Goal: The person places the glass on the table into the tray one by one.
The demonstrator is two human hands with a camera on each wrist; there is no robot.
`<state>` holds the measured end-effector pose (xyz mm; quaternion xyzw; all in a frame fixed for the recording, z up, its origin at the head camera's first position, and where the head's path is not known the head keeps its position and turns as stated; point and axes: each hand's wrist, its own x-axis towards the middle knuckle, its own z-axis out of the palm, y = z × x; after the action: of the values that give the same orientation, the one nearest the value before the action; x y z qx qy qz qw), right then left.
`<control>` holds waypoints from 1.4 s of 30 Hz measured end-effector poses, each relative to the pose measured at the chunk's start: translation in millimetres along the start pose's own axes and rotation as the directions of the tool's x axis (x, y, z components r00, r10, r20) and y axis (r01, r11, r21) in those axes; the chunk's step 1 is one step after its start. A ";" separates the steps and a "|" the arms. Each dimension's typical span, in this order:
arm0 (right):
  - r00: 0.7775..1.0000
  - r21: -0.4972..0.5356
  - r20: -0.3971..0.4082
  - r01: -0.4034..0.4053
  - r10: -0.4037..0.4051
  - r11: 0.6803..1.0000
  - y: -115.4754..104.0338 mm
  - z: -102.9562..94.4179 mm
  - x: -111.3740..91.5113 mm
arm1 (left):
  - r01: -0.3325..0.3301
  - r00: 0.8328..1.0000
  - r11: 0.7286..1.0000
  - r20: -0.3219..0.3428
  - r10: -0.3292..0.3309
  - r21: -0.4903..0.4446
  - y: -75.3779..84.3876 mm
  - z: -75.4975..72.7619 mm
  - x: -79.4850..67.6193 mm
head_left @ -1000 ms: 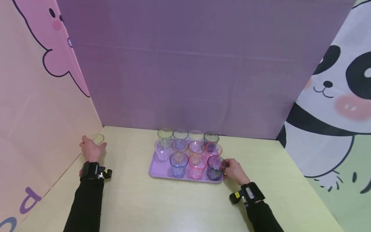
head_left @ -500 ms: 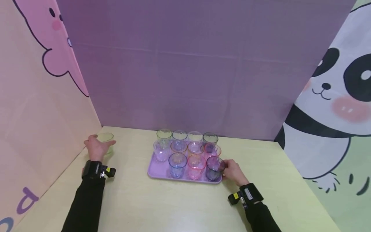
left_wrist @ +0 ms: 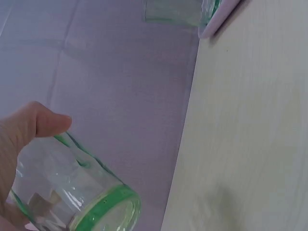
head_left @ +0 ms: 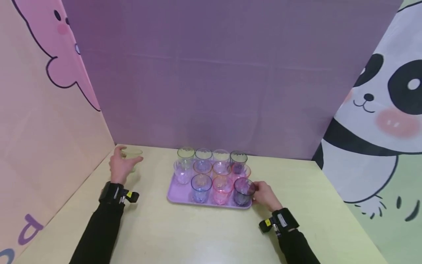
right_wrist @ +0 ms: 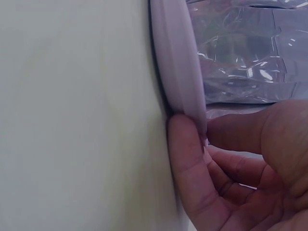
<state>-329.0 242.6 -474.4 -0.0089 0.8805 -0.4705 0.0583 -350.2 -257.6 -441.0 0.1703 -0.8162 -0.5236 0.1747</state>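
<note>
My left hand [head_left: 121,167] grips a pale green glass tumbler [left_wrist: 77,178] by its sides at the far left of the table. In the left wrist view the thumb lies along the rim and the tumbler's thick green base points away from the palm. A purple tray [head_left: 179,195] stands at the middle back, loaded with several tinted tumblers in rows. At its front right corner my right hand [head_left: 266,195] pinches the tray's edge between thumb and forefinger, beside a dark grey tumbler [head_left: 243,194]. The right wrist view shows the forefinger under the tray rim [right_wrist: 182,62].
On the tray are a blue tumbler [head_left: 201,190], a pink tumbler [head_left: 222,192] and, in the back left corner, another green tumbler [head_left: 186,154]. A purple backdrop [head_left: 211,73] rises behind the pale table [head_left: 184,234]. Printed walls flank it left and right.
My left hand has brought the green tumbler rightward, away from the left wall and toward the tray. The right hand stays at the tray corner; the view shifts slightly.
</note>
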 end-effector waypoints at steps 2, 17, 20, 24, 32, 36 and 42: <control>1.000 -0.009 -0.004 0.001 -0.001 1.000 1.1 0.1 -0.5 | -0.056 0.998 0.998 0.039 0.057 -0.019 2.6 0.4 -3.3; 1.000 -0.007 -0.014 0.019 -0.019 1.000 1.2 -1.5 1.0 | -0.164 0.952 0.982 0.244 0.182 -0.094 12.9 10.6 -26.4; 1.000 -0.007 -0.015 0.014 -0.014 1.000 1.8 -1.0 -0.1 | -0.176 0.938 0.975 0.278 0.207 -0.133 13.6 15.2 -30.7; 1.000 -0.017 -0.016 -0.005 0.004 1.000 3.2 -0.2 -2.2 | -0.179 0.913 0.965 0.334 0.236 -0.193 16.1 21.8 -37.0; 1.000 -0.042 -0.030 0.003 -0.004 0.999 -1.8 -1.2 -3.4 | -0.225 0.841 0.953 0.453 0.295 -0.203 30.9 35.2 -51.8; 1.000 -0.030 -0.023 -0.002 0.001 1.000 -2.5 -1.0 -3.0 | -0.268 0.790 0.946 0.520 0.324 -0.183 33.2 40.4 -56.1; 1.000 -0.023 -0.018 -0.006 0.006 1.000 -0.9 1.8 -2.6 | -0.345 0.742 0.932 0.576 0.343 -0.111 32.6 43.3 -62.4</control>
<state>-326.2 240.8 -474.4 -0.0028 0.8863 -0.4601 0.0519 -318.4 -181.6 -434.7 -0.1525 -0.8478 -0.5079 0.0079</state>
